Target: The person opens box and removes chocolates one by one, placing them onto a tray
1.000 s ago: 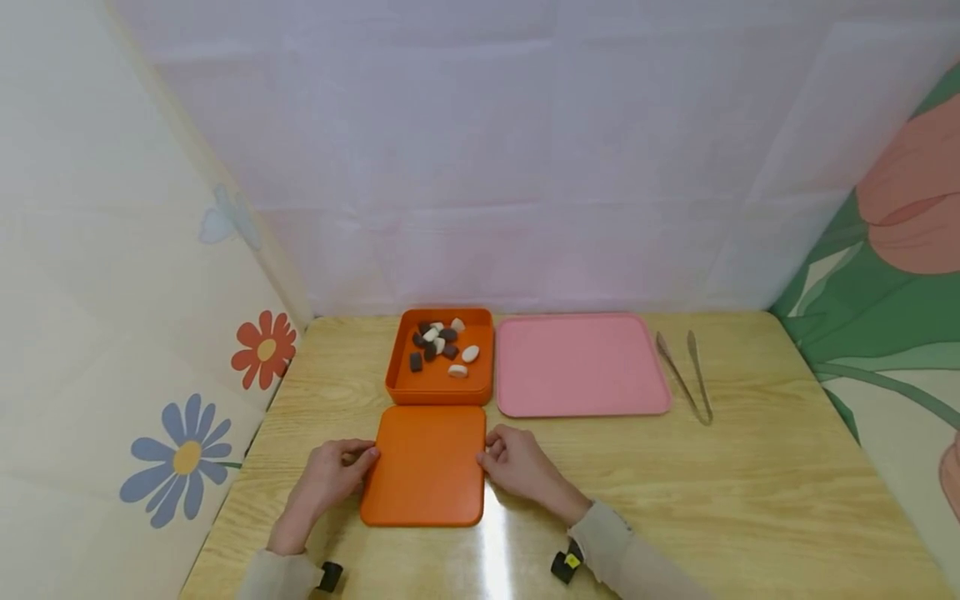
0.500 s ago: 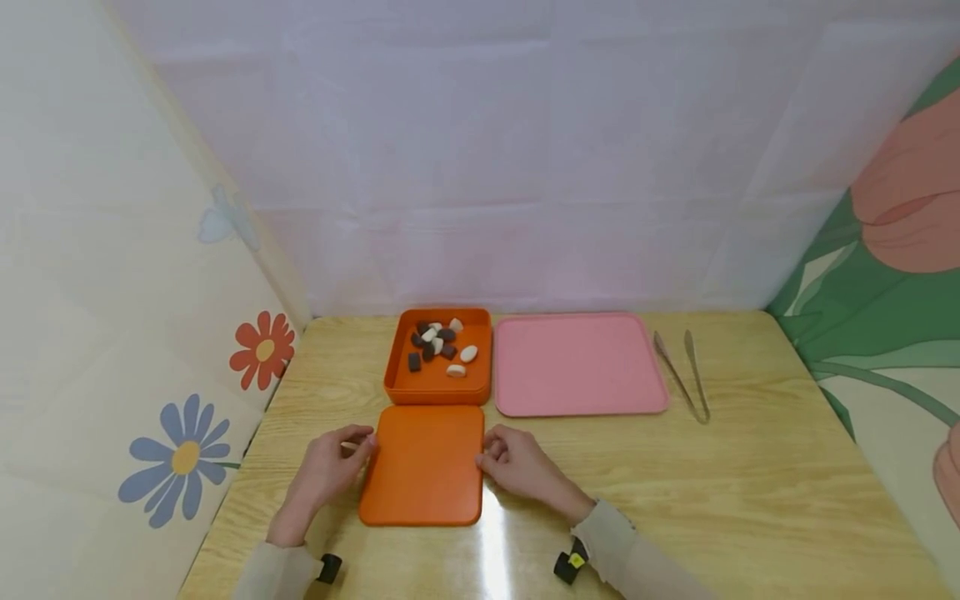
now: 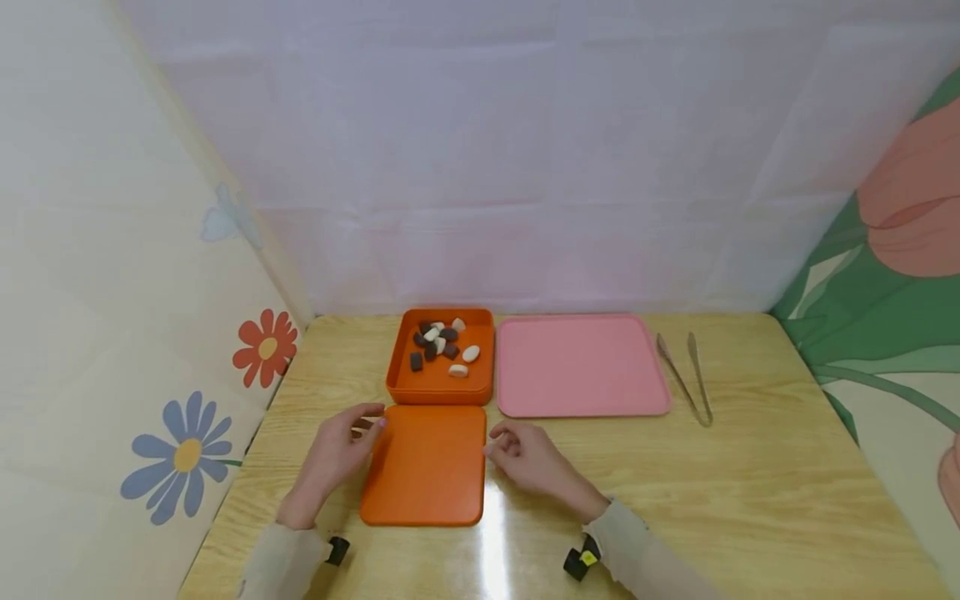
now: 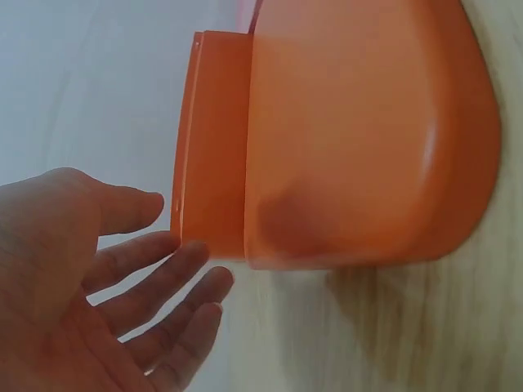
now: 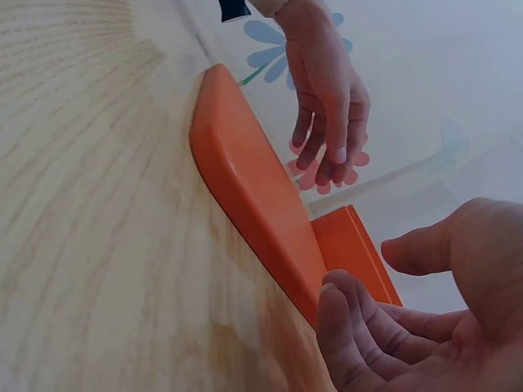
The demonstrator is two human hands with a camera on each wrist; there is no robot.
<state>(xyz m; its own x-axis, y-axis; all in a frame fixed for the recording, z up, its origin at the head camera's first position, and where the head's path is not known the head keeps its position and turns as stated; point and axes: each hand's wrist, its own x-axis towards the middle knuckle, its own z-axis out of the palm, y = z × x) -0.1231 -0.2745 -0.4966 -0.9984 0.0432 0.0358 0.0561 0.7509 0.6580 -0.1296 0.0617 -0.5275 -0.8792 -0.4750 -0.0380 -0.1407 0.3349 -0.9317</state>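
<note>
An orange square lid [image 3: 427,471] lies flat on the table, just in front of an open orange box [image 3: 439,397]. Several dark and white pieces [image 3: 438,340] are scattered inside that box. My left hand [image 3: 337,450] hovers by the lid's far left corner, its fingers spread and relaxed. In the left wrist view nothing lies between the left thumb and fingers, and the lid [image 4: 343,147] is beyond them. Beside the lid's right edge is my right hand [image 3: 531,458], fingers loosely bent and holding nothing. The right wrist view has its fingertips [image 5: 333,306] overlapping the lid's corner.
A pink tray [image 3: 581,367] stands directly right of the box. Metal tongs [image 3: 701,392] lie spread apart to the right of the tray. The wood-grained table [image 3: 750,500] meets a pale cloth wall [image 3: 525,167] at the back and a flowered wall [image 3: 112,333] at the left.
The left hand has come off the lid's left side and moved forward toward its far corner. My right hand has drawn slightly to the right, away from the lid's edge. The lid stays put.
</note>
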